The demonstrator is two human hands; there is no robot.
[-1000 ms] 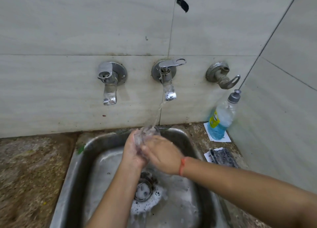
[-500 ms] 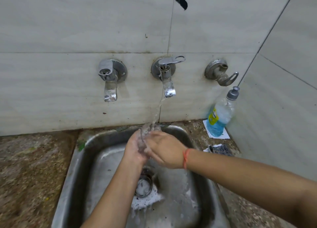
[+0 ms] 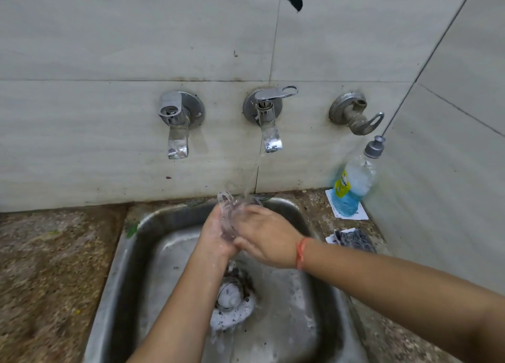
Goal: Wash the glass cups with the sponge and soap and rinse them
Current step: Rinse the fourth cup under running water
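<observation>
Water (image 3: pixel 255 171) is run in a thin stream from the middle tap (image 3: pixel 269 122) onto a glass cup (image 3: pixel 229 215), which is held tilted over the back of the steel sink (image 3: pixel 131 267). The cup is gripped from the left and below by the left hand (image 3: pixel 214 237), with its fingers curled round the glass. The right hand (image 3: pixel 269 239) is closed over the cup's right side, and an orange thread (image 3: pixel 300 253) is worn at its wrist. White foam is gathered around the drain (image 3: pixel 229 294) beneath the hands. On the stone surface (image 3: pixel 54 267) to the right of the sink, a soap bottle (image 3: pixel 352 187) with blue liquid is stood in the corner, and a dark speckled sponge (image 3: pixel 355 239) is laid just in front of it.
</observation>
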